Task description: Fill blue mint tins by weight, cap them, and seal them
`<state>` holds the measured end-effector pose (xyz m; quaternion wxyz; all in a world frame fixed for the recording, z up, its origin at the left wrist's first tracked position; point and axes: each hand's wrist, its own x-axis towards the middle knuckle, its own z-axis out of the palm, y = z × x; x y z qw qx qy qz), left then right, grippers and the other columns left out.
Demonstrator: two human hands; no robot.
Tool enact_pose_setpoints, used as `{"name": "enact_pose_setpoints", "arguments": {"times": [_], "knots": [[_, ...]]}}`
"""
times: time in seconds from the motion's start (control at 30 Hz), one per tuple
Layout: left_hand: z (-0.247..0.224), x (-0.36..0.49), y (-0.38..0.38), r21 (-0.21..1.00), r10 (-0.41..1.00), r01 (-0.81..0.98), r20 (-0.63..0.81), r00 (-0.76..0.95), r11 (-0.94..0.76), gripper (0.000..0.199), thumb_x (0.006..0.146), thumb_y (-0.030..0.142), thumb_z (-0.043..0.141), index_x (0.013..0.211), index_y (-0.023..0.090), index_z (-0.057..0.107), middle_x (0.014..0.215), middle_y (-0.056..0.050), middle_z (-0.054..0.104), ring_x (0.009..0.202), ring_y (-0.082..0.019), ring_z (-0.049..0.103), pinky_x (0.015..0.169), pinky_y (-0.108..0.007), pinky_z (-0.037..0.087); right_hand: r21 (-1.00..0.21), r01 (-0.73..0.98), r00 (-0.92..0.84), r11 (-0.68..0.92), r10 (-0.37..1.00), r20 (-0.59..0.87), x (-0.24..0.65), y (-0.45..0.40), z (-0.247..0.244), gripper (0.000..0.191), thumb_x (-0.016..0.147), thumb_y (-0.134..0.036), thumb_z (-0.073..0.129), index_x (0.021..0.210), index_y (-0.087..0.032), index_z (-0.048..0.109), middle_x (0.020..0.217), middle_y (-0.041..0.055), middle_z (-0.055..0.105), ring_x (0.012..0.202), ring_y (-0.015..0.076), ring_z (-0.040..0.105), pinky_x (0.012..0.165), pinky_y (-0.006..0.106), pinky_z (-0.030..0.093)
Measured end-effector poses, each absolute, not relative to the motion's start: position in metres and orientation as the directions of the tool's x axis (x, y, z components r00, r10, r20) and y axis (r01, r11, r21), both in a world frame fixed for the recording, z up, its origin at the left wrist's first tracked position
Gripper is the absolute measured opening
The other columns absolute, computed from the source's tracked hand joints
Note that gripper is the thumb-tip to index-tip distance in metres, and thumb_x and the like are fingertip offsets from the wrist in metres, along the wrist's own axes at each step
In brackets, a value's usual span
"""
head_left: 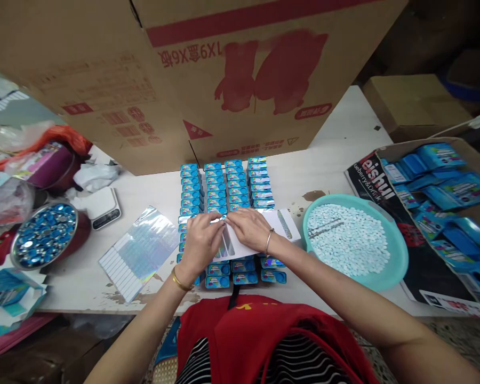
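Observation:
My left hand (203, 239) is closed in a pinch, its thumb and forefinger meeting near the far edge of a white sheet with shiny strip stickers (288, 223). What sits between those fingertips is too small to make out. Fingers bent together, my right hand (248, 229) grips the same sheet, its fingertips almost touching those of the left. Beneath both hands, columns of small blue packs (217, 194) stand in rows on the table. Left of them lies a holographic sticker sheet (144, 250) with white strips along one side.
A large cardboard box (240, 128) walls off the back. At right are a turquoise basin (400, 261) of pale tablets with a dark strip on top, and a carton (378, 178) of blue packs. Leftward stand a bowl (84, 232) of shiny blue pieces and a white scale (103, 205).

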<state>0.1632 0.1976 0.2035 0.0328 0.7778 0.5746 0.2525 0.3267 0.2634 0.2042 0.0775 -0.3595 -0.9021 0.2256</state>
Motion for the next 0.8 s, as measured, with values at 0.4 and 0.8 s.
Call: {"name": "enact_pose_setpoints", "arguments": {"times": [0.4,0.8], "knots": [[0.219,0.172,0.160,0.678,0.909,0.630,0.401,0.118,-0.380,0.008,0.086,0.016,0.055,0.093,0.020,0.055,0.098,-0.006,0.060,0.095,-0.018,0.055,0.083,-0.034,0.043,-0.410,0.774,-0.577,0.482,0.804,-0.144,0.340,0.282,0.177,0.030,0.100,-0.027,0.034,0.087,-0.018,0.060,0.088,0.0072,0.067,0.082,0.0193,0.058,0.067,0.029,0.029],[0.188,0.163,0.195,0.377,0.923,0.860,0.305,0.236,-0.345,0.064,0.090,0.011,0.045,0.147,0.021,0.019,0.095,-0.004,0.068,0.085,-0.018,0.062,0.080,-0.035,0.038,-0.542,0.656,-0.666,0.525,0.741,-0.088,0.334,0.267,0.189,0.030,0.099,-0.028,0.036,0.079,-0.018,0.056,0.078,0.0049,0.064,0.078,0.0179,0.057,0.068,0.027,0.029]]}}
